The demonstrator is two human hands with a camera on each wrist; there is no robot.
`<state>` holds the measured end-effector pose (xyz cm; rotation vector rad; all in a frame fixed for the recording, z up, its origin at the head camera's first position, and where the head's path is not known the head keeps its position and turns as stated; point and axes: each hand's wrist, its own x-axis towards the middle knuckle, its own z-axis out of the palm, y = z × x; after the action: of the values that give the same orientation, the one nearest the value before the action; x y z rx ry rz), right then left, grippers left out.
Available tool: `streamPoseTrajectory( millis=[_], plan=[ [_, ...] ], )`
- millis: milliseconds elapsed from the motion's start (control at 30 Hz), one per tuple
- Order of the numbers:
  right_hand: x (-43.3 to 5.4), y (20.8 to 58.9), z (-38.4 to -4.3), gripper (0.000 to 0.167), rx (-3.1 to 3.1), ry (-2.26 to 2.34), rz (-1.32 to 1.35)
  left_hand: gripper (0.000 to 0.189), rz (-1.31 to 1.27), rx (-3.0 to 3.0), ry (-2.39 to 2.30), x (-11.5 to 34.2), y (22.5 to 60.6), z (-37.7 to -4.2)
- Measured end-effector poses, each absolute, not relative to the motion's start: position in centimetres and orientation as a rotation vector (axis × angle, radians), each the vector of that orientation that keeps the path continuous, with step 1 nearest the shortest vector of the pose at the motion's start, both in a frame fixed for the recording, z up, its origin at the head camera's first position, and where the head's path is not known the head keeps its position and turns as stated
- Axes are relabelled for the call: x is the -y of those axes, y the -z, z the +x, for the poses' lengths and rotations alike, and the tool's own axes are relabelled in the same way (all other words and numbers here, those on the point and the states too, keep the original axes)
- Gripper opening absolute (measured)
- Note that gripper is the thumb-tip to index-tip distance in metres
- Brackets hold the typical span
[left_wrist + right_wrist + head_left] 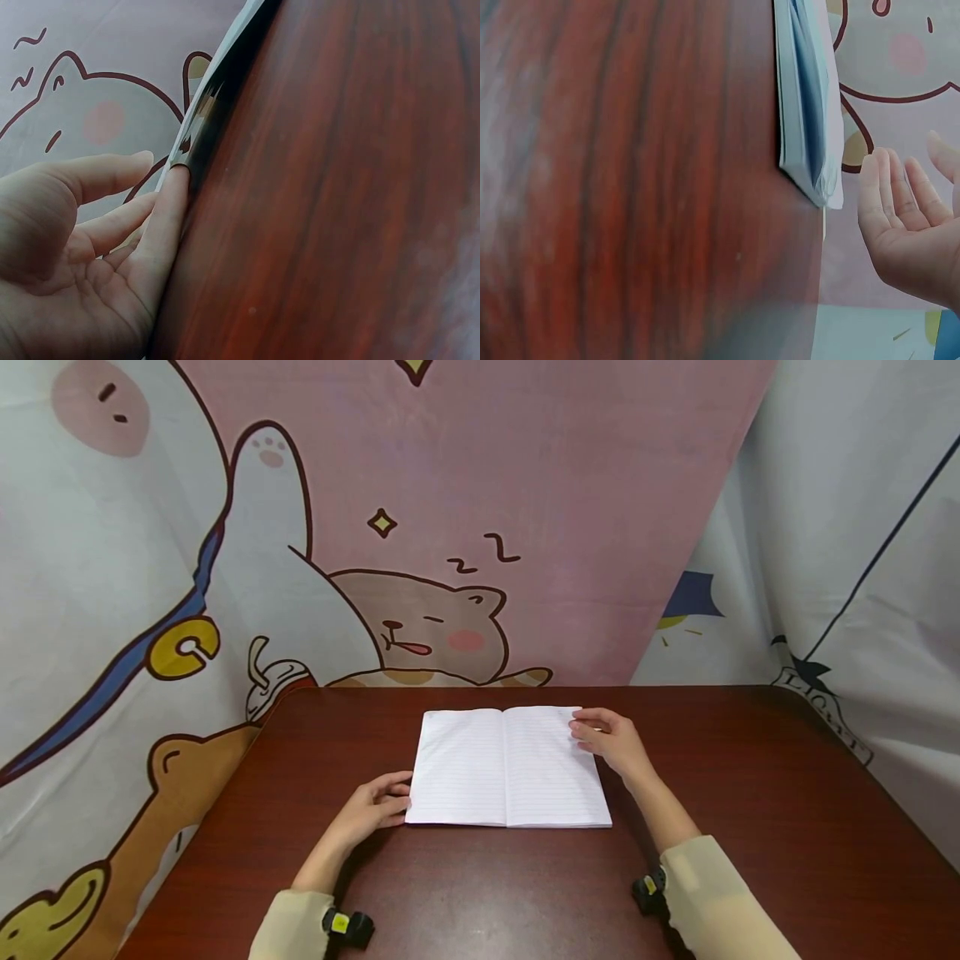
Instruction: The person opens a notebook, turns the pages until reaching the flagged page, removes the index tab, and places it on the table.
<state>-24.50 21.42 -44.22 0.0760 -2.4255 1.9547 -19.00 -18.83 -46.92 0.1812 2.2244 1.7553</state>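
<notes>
An open lined notebook [465,768] lies on the table, white pages up, its fold running down the middle. At its lower left edge is my left hand [372,807], fingers loosely extended. In the left wrist view a fingertip of the left hand [97,232] touches the dark cover under the page edge, with the thumb raised apart. My right hand [615,745] reaches to the upper right corner of the right page, its fingertips overlapping it. Seen from the right wrist, the fingers of the right hand [911,217] are nearly straight, beside the thick page stack of the notebook [802,97].
The dark reddish wooden table [480,893] extends around the notebook on every side. Behind it hangs a pink and white curtain [600,527] printed with cartoon animals. Small black cameras, one a wrist camera [352,928], sit at both sleeves.
</notes>
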Motion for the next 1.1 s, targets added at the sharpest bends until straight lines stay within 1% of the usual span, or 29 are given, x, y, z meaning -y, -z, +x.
streamPoseTrajectory(
  millis=[167,767,1100],
  plan=[
    [-22.1,44.3,-24.3,0.048,2.443,-1.959,0.048,0.053,0.186,-2.223,-1.751,18.9,47.0,-19.0],
    [-23.6,44.7,-24.2,0.048,2.514,-1.957,0.009,0.053,0.177,-2.233,-1.742,18.9,47.1,-19.0],
    [-23.8,44.8,-24.3,0.046,2.616,-1.901,-0.071,0.052,0.151,-2.238,-1.734,19.0,47.2,-19.1]
  ],
)
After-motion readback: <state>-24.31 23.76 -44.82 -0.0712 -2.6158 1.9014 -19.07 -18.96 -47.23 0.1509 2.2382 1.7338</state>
